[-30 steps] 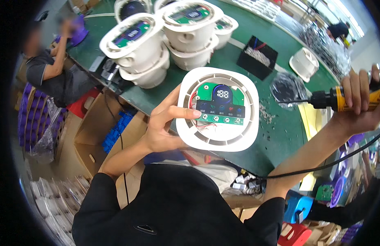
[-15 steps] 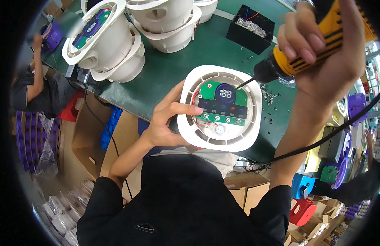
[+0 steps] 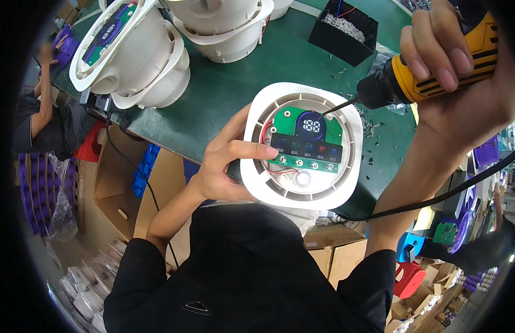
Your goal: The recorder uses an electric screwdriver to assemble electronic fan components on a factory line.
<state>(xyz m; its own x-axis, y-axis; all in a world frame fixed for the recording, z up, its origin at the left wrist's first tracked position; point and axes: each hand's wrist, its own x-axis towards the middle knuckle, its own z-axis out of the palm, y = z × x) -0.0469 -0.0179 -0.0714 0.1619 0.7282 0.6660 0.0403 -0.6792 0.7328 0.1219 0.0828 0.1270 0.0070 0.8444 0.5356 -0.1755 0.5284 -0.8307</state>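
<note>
My left hand is closed on the left side of a white round-cornered plastic housing, its index finger lying over the rim onto the board. Inside the housing sits a green circuit board with a dark display panel and a row of small round buttons; red wires run along its left side. My right hand grips a yellow and black electric screwdriver. Its thin bit slants down-left, the tip at the board's upper right by the display. Whether the tip touches a screw is too small to tell.
Stacked white housings stand on the green table at the back left. A black box of screws is at the back right, with loose screws scattered nearby. A black cable crosses my right forearm. Another person works at far left.
The screwdriver and my right hand have shifted right and slightly down. The housing in my left hand has turned a little, while the bit's tip stays near the display's upper right.
</note>
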